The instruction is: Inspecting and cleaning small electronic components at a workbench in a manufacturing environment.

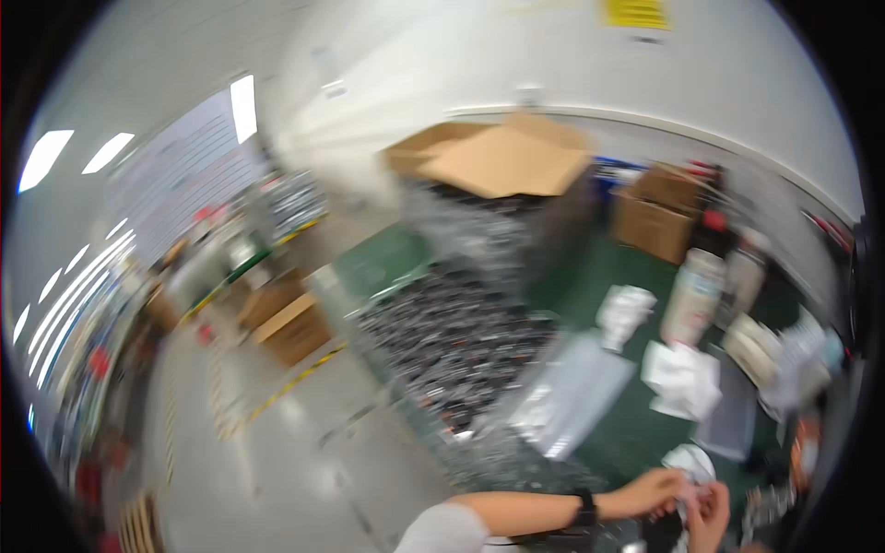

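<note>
At the lower right my left hand (645,493), with a dark band on its wrist, meets my right hand (708,518). Both are closed, fingertips together around something small and pale that blur keeps me from making out. Just beyond the fingers lies a white rounded thing (690,461). Crumpled white paper (682,380) rests on the green tabletop (599,442) farther off. To the left of it is a flat clear plastic bag (581,396). A large heap of small dark parts (456,336) spreads on clear plastic at the table's left side.
An open cardboard box (507,161) stands behind the heap, with a smaller carton (656,212) to its right. A pale bottle (693,295) stands upright near the right side. Left of the table, a cardboard box (290,323) sits on the grey floor by yellow-black tape.
</note>
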### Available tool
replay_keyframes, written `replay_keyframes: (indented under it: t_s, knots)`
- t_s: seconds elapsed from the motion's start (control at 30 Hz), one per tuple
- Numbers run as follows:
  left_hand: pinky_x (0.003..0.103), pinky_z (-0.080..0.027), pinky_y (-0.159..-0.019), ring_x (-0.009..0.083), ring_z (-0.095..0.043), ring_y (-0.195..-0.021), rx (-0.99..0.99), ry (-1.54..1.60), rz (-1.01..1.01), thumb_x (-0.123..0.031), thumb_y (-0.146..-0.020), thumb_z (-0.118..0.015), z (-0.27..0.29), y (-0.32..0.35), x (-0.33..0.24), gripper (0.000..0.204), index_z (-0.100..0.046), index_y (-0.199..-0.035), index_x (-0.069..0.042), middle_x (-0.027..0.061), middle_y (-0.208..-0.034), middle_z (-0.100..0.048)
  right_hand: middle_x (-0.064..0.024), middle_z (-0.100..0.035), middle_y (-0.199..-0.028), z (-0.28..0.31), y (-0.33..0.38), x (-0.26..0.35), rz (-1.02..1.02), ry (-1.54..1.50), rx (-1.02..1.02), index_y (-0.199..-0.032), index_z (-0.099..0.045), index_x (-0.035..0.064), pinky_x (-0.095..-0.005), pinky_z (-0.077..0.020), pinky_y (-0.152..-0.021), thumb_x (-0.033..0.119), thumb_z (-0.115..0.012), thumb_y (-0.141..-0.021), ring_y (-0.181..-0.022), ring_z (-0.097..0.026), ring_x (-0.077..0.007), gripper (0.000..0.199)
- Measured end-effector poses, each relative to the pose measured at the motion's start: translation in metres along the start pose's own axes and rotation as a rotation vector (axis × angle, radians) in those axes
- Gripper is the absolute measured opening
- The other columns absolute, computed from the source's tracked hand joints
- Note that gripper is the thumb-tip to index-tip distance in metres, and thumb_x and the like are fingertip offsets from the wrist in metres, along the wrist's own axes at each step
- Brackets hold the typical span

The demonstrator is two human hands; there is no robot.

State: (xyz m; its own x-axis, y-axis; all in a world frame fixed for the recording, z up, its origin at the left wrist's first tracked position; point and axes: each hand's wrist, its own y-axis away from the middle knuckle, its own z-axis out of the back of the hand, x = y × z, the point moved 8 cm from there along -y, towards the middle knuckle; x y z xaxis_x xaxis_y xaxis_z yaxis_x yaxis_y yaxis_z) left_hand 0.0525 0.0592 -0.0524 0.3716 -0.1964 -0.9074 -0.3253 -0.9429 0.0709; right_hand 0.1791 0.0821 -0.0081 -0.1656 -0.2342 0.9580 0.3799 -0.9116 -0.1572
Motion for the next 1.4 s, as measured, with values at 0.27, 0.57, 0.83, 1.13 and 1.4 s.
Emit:
replay_keyframes:
  t_s: [0.27, 0.57, 0.83, 1.13, 1.4]
  knots:
    - [0.025, -0.047, -0.055, 0.0130, -0.053, -0.058, -0.136, -0.149, -0.022, -0.024, -0.098, -0.039, 0.028, 0.007, -0.005, 0.025, -0.051, -0.096, -0.002, 0.0051, -0.069, -0.054, 0.0013, -0.059, -0.079, -0.014, -0.009, 0.017, -0.064, 0.075, 0.143, -0.104, -0.058, 0.0075, -0.0214, -0.0452, -0.061, 0.023, -0.069, -0.082, -0.068, -0.054, -0.0054, 0.029]
    - [0.025, -0.043, -0.054, 0.0126, -0.051, -0.060, -0.200, -0.152, -0.021, -0.023, -0.096, -0.043, -0.004, 0.014, -0.032, 0.022, -0.052, -0.087, -0.004, 0.0039, -0.072, -0.052, -0.0042, -0.061, -0.074, -0.004, 0.004, 0.023, 0.024, 0.125, 0.088, -0.100, -0.055, 0.0090, -0.0301, -0.0442, -0.059, 0.032, -0.064, -0.081, -0.066, -0.060, -0.0178, 0.031]
    - [0.025, -0.045, -0.058, 0.0123, -0.053, -0.064, -0.158, -0.173, -0.018, -0.029, -0.096, -0.043, 0.010, 0.006, -0.022, 0.028, -0.053, -0.094, -0.002, 0.0064, -0.079, -0.057, -0.0054, -0.061, -0.065, -0.006, 0.004, 0.024, -0.010, 0.147, 0.104, -0.092, -0.051, 0.0099, -0.0349, -0.0411, -0.053, 0.029, -0.066, -0.073, -0.061, -0.060, -0.0233, 0.031]
    - [0.023, -0.039, -0.055, 0.0093, -0.048, -0.061, -0.255, -0.239, -0.109, -0.028, -0.097, -0.040, 0.012, 0.002, -0.025, 0.030, -0.043, -0.076, -0.006, 0.0028, -0.068, -0.047, -0.0075, -0.058, -0.064, -0.011, 0.011, 0.037, 0.037, 0.259, 0.139, -0.088, -0.045, 0.0059, -0.0369, -0.0429, -0.053, 0.028, -0.064, -0.078, -0.061, -0.059, -0.0281, 0.031]
    - [0.023, -0.039, -0.059, 0.0087, -0.048, -0.065, -0.216, -0.264, -0.054, -0.028, -0.096, -0.041, 0.006, 0.007, -0.025, 0.030, -0.044, -0.075, -0.006, 0.0023, -0.072, -0.048, -0.0136, -0.058, -0.066, -0.020, 0.018, 0.040, 0.124, 0.366, 0.088, -0.088, -0.045, 0.0025, -0.0423, -0.0448, -0.054, 0.029, -0.062, -0.078, -0.063, -0.060, -0.0332, 0.033]
